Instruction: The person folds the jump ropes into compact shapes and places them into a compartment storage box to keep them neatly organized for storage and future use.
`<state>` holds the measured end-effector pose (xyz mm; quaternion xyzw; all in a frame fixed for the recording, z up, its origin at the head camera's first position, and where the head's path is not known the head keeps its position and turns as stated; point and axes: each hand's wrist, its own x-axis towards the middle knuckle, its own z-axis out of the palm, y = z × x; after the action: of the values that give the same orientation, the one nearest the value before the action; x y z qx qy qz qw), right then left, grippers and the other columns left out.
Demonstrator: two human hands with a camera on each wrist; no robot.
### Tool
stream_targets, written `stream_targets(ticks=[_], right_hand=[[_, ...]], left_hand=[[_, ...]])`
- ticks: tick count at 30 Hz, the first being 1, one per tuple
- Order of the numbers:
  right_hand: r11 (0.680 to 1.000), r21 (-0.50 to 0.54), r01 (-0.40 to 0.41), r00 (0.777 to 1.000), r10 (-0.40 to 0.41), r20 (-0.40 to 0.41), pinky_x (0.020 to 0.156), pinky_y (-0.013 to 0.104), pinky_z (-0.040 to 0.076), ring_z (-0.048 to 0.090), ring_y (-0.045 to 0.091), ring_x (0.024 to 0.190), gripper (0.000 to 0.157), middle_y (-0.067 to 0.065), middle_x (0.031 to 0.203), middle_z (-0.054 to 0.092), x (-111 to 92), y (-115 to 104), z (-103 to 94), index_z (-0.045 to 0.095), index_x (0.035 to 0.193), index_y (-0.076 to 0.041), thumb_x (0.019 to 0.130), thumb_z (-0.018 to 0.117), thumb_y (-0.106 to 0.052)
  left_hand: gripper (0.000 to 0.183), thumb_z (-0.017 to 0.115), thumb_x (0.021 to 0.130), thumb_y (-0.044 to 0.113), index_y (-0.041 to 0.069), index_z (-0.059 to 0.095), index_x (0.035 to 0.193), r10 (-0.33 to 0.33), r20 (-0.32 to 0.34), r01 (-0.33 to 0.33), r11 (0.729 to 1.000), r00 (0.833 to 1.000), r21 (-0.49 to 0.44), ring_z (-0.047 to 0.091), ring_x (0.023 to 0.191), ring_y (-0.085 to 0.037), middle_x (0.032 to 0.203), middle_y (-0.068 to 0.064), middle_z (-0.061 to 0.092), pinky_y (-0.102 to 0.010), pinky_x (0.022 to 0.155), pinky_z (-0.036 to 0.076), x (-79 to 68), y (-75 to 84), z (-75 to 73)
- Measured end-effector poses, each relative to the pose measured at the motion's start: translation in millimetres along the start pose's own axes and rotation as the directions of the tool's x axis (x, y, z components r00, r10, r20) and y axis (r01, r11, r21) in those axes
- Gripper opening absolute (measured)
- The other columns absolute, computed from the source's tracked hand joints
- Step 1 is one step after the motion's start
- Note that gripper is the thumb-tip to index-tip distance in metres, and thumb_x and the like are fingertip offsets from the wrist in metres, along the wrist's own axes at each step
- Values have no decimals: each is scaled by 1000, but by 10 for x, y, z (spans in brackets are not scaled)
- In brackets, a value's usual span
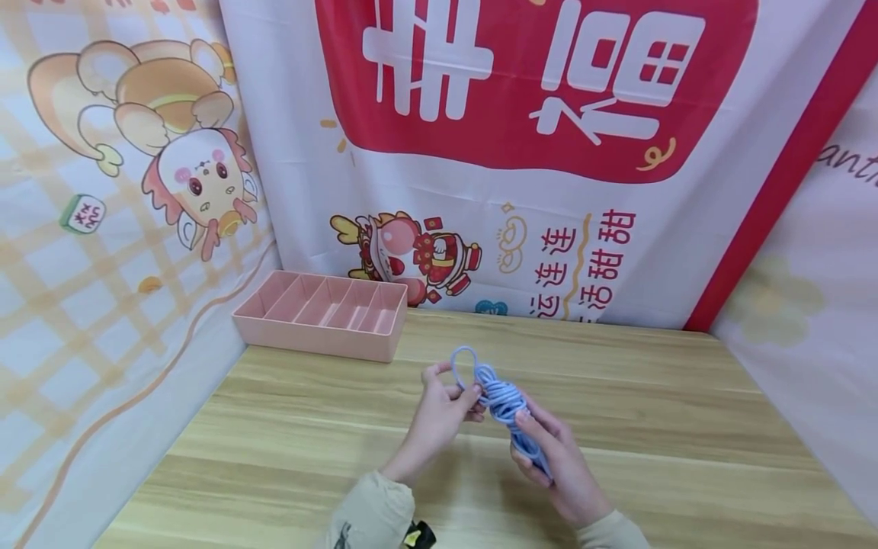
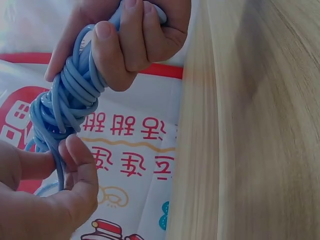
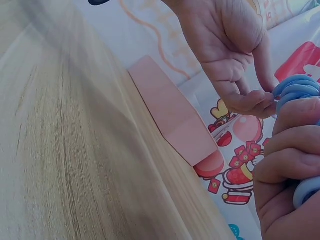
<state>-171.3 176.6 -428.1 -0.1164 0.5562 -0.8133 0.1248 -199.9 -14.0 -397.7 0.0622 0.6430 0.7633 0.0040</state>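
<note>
A bundle of light blue cord (image 1: 504,400), wound round its own middle, is held up over the wooden table between both hands. My right hand (image 1: 559,457) grips the lower end, its fingers curled round the strands, as the left wrist view shows with the cord (image 2: 75,87) above. At the other end my left hand (image 1: 442,404) pinches a strand between thumb and fingers. A loose loop of cord rises beside the left fingertips in the head view. In the right wrist view the left hand (image 3: 230,55) reaches to the coils (image 3: 297,90).
A pink tray (image 1: 315,339) with several compartments stands at the table's back left, against the cloth walls. The wood-grain tabletop (image 1: 652,427) spreads beneath the hands. A printed cloth with red and white characters (image 1: 535,84) hangs behind. Something small and black (image 1: 420,535) shows beside the left sleeve.
</note>
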Motion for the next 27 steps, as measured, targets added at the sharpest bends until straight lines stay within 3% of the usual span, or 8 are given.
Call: stream_targets(ticks=[2,4,8,10,16,21,27], right_hand=[[1000,1,-9,1000,9,2,38,15,28,45,7,55,50,10,102,57,2,0,5,38,152,-12,105,50,-21],[1000,-5,-12,1000,12,6,38,15,28,45,7,55,49,9,98,56,2,3,13,39,151,-12,104,50,-21],[1000,-14,-11,1000,11,22,38,16,28,44,8,54,49,8,92,55,-4,9,26,40,151,-10,104,50,-21],[1000,-14,-8,1000,9,26,38,17,27,43,7,53,49,8,91,54,-9,10,30,40,151,-10,104,50,-21],[1000,-22,6,999,-5,36,38,17,27,43,7,54,49,12,100,56,-19,9,26,39,151,-8,105,49,-19],[999,-43,-13,1000,14,26,38,15,29,45,8,56,49,18,112,53,-21,6,27,40,151,-11,104,51,-21],[998,-57,-15,999,18,40,38,15,28,45,8,56,47,15,109,54,-30,-3,25,42,150,-11,104,51,-20]], left_hand=[[60,52,100,-1,-7,17,148,-1,28,-1,999,1000,55,62,72,-20,84,-13,63,-34,65,58,1,13,0],[50,47,102,0,-7,28,148,4,55,-11,993,998,117,58,76,-19,86,-11,59,-32,63,56,5,24,-1],[25,42,104,4,-7,57,121,11,73,-24,982,997,186,51,79,-19,86,-7,53,-30,61,54,32,29,-9],[22,43,105,6,-6,61,111,-22,72,10,988,997,157,53,81,-19,87,-7,55,-30,63,54,46,21,-25],[25,45,105,10,-4,65,110,-179,109,179,984,978,9,55,87,-22,92,-7,59,-31,71,54,73,1,-94],[26,43,105,7,-6,65,106,-241,140,255,963,960,-90,55,82,-18,90,-7,59,-29,73,52,117,-27,-122],[26,42,104,5,-10,62,110,-275,132,296,936,952,-189,54,80,-16,90,-8,59,-29,78,49,168,-33,-131]])
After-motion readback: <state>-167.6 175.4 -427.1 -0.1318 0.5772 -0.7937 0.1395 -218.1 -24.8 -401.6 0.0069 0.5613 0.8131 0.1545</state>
